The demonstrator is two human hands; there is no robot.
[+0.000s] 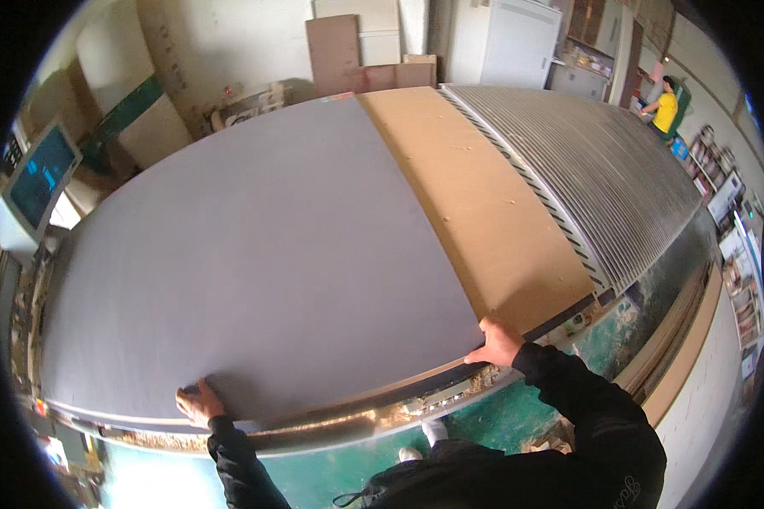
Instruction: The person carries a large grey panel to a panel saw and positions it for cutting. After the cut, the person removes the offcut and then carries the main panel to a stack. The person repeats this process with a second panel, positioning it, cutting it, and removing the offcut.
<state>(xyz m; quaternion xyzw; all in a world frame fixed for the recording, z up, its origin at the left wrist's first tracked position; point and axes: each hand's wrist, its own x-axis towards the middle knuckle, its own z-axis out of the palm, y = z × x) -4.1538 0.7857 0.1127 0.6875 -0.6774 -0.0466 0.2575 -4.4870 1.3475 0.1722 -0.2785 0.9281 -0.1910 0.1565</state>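
A large grey panel (263,246) lies flat over a tan board (484,204), which shows as a strip along its right side. At the panel's near edge, left of centre, my left hand (199,404) grips the rim, its fingers bent over the top face. My right hand (496,343) holds the panel's near right corner, with the thumb and fingers curled about the edge. The undersides of both hands' grips are hidden. Black sleeves cover both my forearms.
A ribbed grey machine bed (586,161) stretches right of the tan board. A monitor (42,182) stands at the left. Long boards (679,348) lean at the lower right, near the green floor (484,416) with sawdust. Far right, a person in yellow (665,110) is visible.
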